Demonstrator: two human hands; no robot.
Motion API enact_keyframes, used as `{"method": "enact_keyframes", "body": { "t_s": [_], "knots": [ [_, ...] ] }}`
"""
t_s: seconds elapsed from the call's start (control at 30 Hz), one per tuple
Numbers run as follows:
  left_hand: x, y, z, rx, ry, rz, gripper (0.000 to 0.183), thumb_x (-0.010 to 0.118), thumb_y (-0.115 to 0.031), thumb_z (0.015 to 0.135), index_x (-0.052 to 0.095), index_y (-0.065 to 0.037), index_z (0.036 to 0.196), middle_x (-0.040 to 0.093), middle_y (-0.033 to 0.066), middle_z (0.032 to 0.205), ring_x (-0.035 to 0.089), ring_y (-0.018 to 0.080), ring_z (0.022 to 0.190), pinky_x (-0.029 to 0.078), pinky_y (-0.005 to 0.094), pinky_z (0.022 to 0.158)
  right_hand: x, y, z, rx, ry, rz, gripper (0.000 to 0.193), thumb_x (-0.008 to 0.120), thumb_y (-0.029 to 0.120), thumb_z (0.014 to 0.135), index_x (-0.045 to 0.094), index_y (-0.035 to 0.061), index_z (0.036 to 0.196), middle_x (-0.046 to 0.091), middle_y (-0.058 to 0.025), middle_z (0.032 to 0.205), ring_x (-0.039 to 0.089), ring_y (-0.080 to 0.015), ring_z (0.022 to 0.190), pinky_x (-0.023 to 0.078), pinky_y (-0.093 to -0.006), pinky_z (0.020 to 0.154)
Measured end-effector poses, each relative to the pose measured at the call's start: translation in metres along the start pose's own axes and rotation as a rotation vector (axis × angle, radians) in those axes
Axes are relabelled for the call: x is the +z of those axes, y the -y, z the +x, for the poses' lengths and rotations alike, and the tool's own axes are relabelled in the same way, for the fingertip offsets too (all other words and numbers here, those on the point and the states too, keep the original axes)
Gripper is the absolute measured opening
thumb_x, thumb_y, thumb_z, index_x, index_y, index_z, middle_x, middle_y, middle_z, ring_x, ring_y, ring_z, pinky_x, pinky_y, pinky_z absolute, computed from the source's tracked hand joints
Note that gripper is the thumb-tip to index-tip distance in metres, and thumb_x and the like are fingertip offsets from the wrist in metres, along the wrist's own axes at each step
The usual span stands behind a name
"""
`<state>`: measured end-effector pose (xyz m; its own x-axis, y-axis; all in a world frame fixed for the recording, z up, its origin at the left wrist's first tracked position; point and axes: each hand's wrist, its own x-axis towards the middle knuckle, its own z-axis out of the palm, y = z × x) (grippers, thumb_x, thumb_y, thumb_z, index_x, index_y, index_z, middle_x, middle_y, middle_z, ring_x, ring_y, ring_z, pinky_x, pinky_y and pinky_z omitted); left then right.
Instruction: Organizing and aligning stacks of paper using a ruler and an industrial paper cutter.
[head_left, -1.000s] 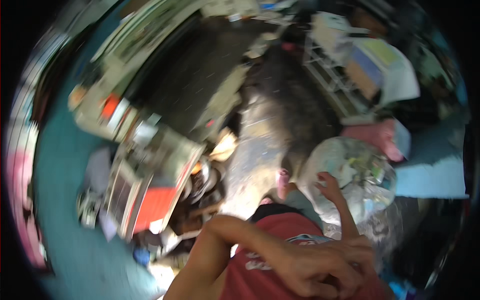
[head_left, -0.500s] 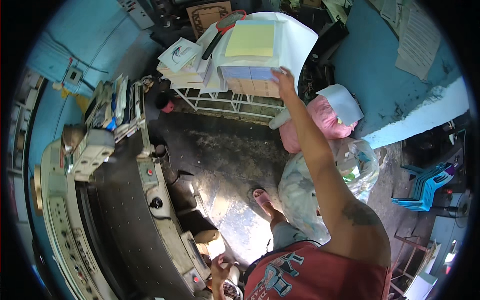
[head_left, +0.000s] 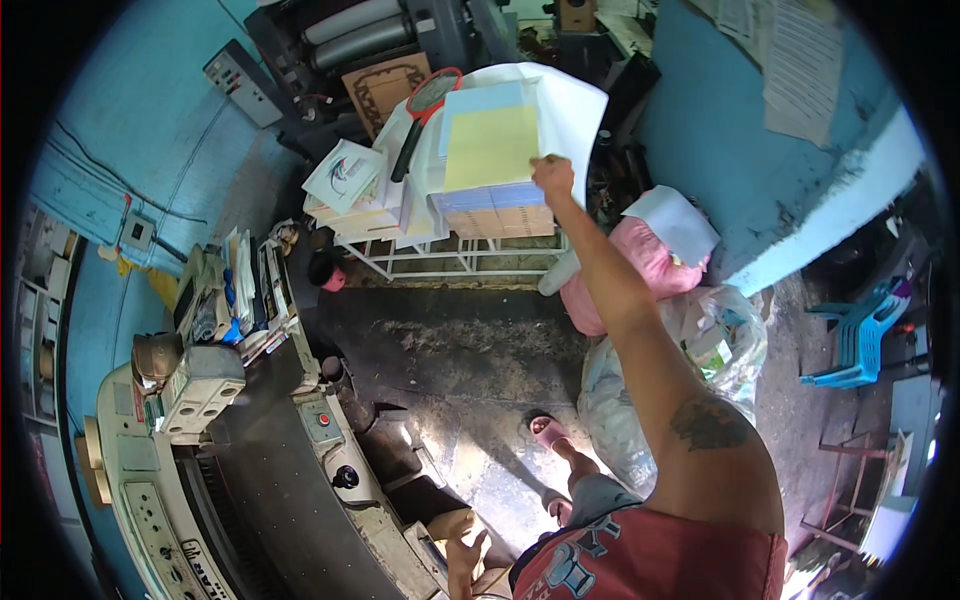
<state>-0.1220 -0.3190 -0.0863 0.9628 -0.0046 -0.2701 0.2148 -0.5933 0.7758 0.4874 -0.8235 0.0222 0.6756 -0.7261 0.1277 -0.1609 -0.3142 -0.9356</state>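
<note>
At the stack of paper, my right hand [head_left: 553, 180] has its fingers curled at the right edge of the top yellow sheet [head_left: 490, 148], seemingly pinching it. Beneath the yellow sheet lie blue paper [head_left: 490, 197] and brown paper bundles [head_left: 500, 221]. The stack rests on a large white sheet [head_left: 575, 95] over a white metal rack [head_left: 430, 265]. Low in the view, my left hand [head_left: 463, 560] hangs beside the machine's edge with its fingers bent and apart, near a tan, paper-like thing [head_left: 450, 524]. Nothing shows in its grip.
Left of the stack lie a red-and-black racket [head_left: 435, 92] and a pile of books [head_left: 345, 178]. A long machine [head_left: 270, 490] lines my left. Pink bundles [head_left: 640, 260] and a clear plastic bag [head_left: 620, 400] crowd the right, with blue stools [head_left: 855, 340] farther off.
My right hand has gone from the stack's front right corner to the right edge of the yellow sheet, its fingers now more curled. The view has shifted, so the scene sits lower.
</note>
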Motion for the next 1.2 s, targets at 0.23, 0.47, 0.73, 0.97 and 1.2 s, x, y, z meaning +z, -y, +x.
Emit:
{"method": "enact_keyframes", "body": {
  "t_s": [0.23, 0.47, 0.73, 0.97, 1.2],
  "knots": [
    [-0.033, -0.174, 0.037, 0.519, -0.086, 0.414, 0.059, 0.074, -0.017, 0.079, 0.051, 0.0, 0.13, 0.049, 0.0267, 0.133, 0.046, 0.048, 0.121, 0.04, 0.05, 0.103, -0.223, -0.043, -0.298, -0.624, 0.251, -0.358, 0.012, 0.067, 0.016, 0.08, 0.06, 0.007, 0.078, 0.064, -0.0139, 0.072, 0.065, -0.0356, 0.066, 0.051, -0.0474, 0.06],
    [0.05, -0.337, -0.046, 1.273, 0.191, 0.468, 0.079, 0.077, -0.032, 0.078, 0.041, -0.007, 0.144, 0.04, 0.0176, 0.146, 0.037, 0.0355, 0.139, 0.028, 0.0607, 0.109, -0.482, -0.067, -0.503, -0.683, 0.405, -0.53, 0.012, 0.064, 0.014, 0.083, 0.056, 0.0059, 0.08, 0.062, -0.0094, 0.076, 0.064, -0.0306, 0.067, 0.051, -0.0429, 0.056],
    [0.217, -0.35, -0.151, 1.241, 0.786, 0.462, 0.024, 0.072, -0.023, 0.082, 0.07, -0.009, 0.101, 0.069, 0.0118, 0.091, 0.067, 0.0335, 0.084, 0.05, 0.048, 0.079, -0.671, -0.055, -0.586, -0.583, 0.22, -0.602, 0.016, 0.071, 0.01, 0.076, 0.059, 0.0039, 0.085, 0.062, -0.0112, 0.079, 0.063, -0.0324, 0.075, 0.051, -0.042, 0.065],
    [0.351, -0.419, -0.235, 1.448, 0.947, 0.361, 0.012, 0.065, -0.017, 0.085, 0.072, -0.008, 0.085, 0.068, 0.0135, 0.081, 0.066, 0.036, 0.073, 0.051, 0.0451, 0.065, -0.793, -0.157, -0.604, -0.18, -0.103, -0.257, 0.017, 0.072, 0.017, 0.079, 0.073, 0.0091, 0.094, 0.07, -0.0123, 0.091, 0.067, -0.0328, 0.084, 0.054, -0.0404, 0.072],
    [0.536, -0.486, -0.308, 1.451, 1.133, 0.369, 0.018, 0.071, -0.022, 0.084, 0.073, -0.004, 0.085, 0.067, 0.0177, 0.075, 0.066, 0.0374, 0.07, 0.051, 0.0415, 0.063, -0.954, -0.245, -0.585, 0.027, -0.386, -0.28, 0.016, 0.071, 0.018, 0.08, 0.073, 0.0083, 0.093, 0.071, -0.0128, 0.086, 0.068, -0.0349, 0.083, 0.053, -0.0429, 0.07]
  ]
}}
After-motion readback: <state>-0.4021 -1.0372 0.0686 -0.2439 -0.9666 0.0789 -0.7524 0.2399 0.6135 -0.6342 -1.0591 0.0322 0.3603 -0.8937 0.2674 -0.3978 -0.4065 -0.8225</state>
